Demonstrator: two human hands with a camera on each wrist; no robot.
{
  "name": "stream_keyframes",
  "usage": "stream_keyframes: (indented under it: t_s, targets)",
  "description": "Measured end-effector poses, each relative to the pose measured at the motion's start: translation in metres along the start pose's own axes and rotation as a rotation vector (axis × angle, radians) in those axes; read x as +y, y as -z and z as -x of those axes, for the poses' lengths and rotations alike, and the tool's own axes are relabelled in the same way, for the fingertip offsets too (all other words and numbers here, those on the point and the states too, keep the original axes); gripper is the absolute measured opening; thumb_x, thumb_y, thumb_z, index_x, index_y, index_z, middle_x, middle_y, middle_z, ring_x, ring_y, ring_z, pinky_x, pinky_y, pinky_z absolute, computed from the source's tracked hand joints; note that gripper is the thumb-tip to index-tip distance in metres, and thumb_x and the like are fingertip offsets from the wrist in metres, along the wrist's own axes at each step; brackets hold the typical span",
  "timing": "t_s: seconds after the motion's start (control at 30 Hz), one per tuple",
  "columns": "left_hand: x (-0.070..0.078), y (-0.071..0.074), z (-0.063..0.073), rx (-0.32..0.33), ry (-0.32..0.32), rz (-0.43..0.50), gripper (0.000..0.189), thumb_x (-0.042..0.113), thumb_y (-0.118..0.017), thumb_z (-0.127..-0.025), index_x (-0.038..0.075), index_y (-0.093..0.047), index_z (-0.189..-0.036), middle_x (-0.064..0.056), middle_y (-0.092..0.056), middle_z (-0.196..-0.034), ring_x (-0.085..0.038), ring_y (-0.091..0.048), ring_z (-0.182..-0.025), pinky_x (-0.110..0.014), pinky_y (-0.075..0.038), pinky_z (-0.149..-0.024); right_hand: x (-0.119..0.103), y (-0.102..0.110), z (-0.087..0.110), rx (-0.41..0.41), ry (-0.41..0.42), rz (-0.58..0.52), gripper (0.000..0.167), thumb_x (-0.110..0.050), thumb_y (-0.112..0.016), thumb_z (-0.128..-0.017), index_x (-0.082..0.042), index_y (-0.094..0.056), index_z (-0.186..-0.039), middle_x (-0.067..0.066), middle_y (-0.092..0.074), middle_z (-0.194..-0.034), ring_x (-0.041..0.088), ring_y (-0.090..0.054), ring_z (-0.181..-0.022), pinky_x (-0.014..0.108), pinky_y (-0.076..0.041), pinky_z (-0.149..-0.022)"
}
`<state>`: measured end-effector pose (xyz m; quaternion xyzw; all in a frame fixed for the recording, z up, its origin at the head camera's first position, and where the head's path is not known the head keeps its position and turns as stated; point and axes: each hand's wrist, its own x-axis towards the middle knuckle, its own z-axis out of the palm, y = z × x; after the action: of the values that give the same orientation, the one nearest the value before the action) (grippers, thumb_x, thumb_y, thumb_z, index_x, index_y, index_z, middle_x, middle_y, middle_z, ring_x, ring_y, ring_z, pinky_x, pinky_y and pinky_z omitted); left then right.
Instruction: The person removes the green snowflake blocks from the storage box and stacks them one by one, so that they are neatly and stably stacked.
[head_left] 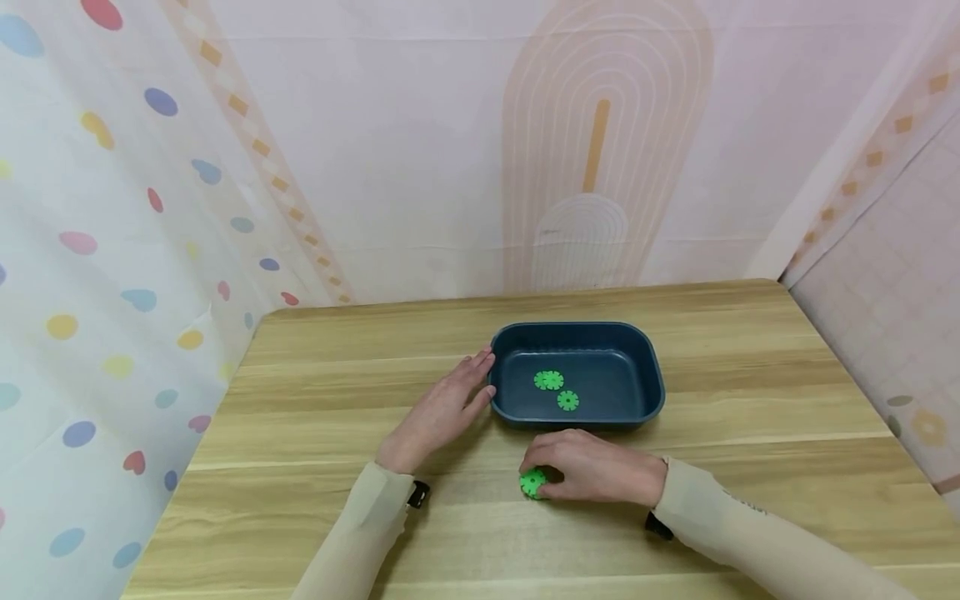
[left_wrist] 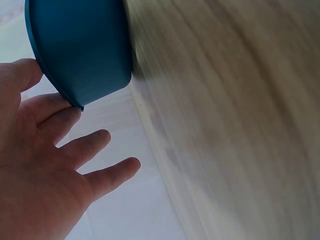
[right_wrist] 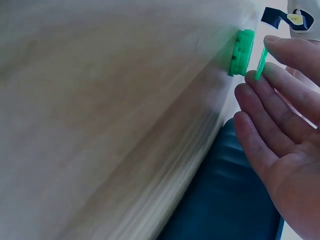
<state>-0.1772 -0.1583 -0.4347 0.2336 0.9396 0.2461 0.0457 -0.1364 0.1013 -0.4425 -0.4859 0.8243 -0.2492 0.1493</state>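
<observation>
My right hand (head_left: 592,468) pinches a thin green notched disc (right_wrist: 261,64) between thumb and fingers, in front of the dark blue bin (head_left: 652,379). Just beside that disc in the right wrist view is a short stack of green discs (right_wrist: 242,52) on the table. At the bin's left end, my left hand (head_left: 442,408) touches the rim with its thumb and fingertips. Its other fingers stretch out past the bin's corner in the left wrist view. Inside the bin lie a few green discs (head_left: 567,401), two of them overlapping at the left.
The wooden table (head_left: 315,433) has light and dark grain, and its far edge meets a patterned curtain (head_left: 420,167). Another curtain with coloured spots (head_left: 142,300) hangs along the left side. A dark wristband (head_left: 658,526) shows below the right sleeve.
</observation>
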Motion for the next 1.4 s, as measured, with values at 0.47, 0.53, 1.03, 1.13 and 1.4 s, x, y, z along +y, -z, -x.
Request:
stream_keyframes:
  t_s: [0.47,0.53,1.03,1.13,1.4]
  targets:
    - [-0.0007,-0.0025,0.0000,0.004,0.015,0.007,0.057,0.034,-0.047,-0.112,0.009,-0.034,-0.162,-0.005,-0.027,-0.169,-0.034,-0.028,-0.154,-0.053,-0.029,-0.122,0.0025,-0.0030,0.0002,-0.003,0.003,-0.004,0.019,-0.015,-0.078,-0.095,-0.018,-0.076,-0.113,-0.014,-0.068,-0.108,-0.002,-0.059,-0.095,0.017,-0.052,-0.089]
    - [-0.0004,-0.0021,-0.0006,0.006,0.014,0.007,0.057,0.034,-0.047,-0.112,0.009,-0.034,-0.162,-0.006,-0.027,-0.169,-0.035,-0.028,-0.154,-0.053,-0.029,-0.122,0.0031,-0.0027,0.0004,0.001,0.006,0.002,0.019,-0.015,-0.078,-0.094,-0.018,-0.076,-0.113,-0.013,-0.068,-0.108,-0.002,-0.059,-0.096,0.017,-0.052,-0.089]
    - [-0.0013,-0.0033,-0.0012,0.005,0.001,0.004,0.058,0.035,-0.046,-0.112,0.007,-0.035,-0.161,-0.007,-0.027,-0.169,-0.036,-0.029,-0.153,-0.052,-0.029,-0.122,0.0048,-0.0032,0.0020,-0.006,0.019,-0.010,0.020,-0.012,-0.078,-0.094,-0.017,-0.075,-0.113,-0.012,-0.068,-0.108,-0.001,-0.059,-0.095,0.017,-0.052,-0.089]
    - [-0.0012,-0.0026,-0.0012,0.017,0.000,0.016,0.057,0.035,-0.047,-0.112,0.007,-0.036,-0.161,-0.006,-0.028,-0.169,-0.035,-0.029,-0.153,-0.052,-0.030,-0.122,0.0051,-0.0023,0.0020,-0.002,0.017,-0.011,0.021,-0.011,-0.078,-0.093,-0.017,-0.075,-0.113,-0.012,-0.068,-0.108,0.000,-0.059,-0.094,0.017,-0.052,-0.089]
    - [-0.0023,-0.0016,-0.0003,0.011,0.008,0.018,0.058,0.035,-0.047,-0.112,0.008,-0.035,-0.162,-0.005,-0.027,-0.169,-0.035,-0.028,-0.154,-0.052,-0.029,-0.122,0.0027,0.0010,0.0059,0.004,0.017,-0.039,0.024,-0.015,-0.077,-0.095,-0.016,-0.074,-0.119,-0.011,-0.068,-0.116,0.000,-0.060,-0.101,0.018,-0.052,-0.093]
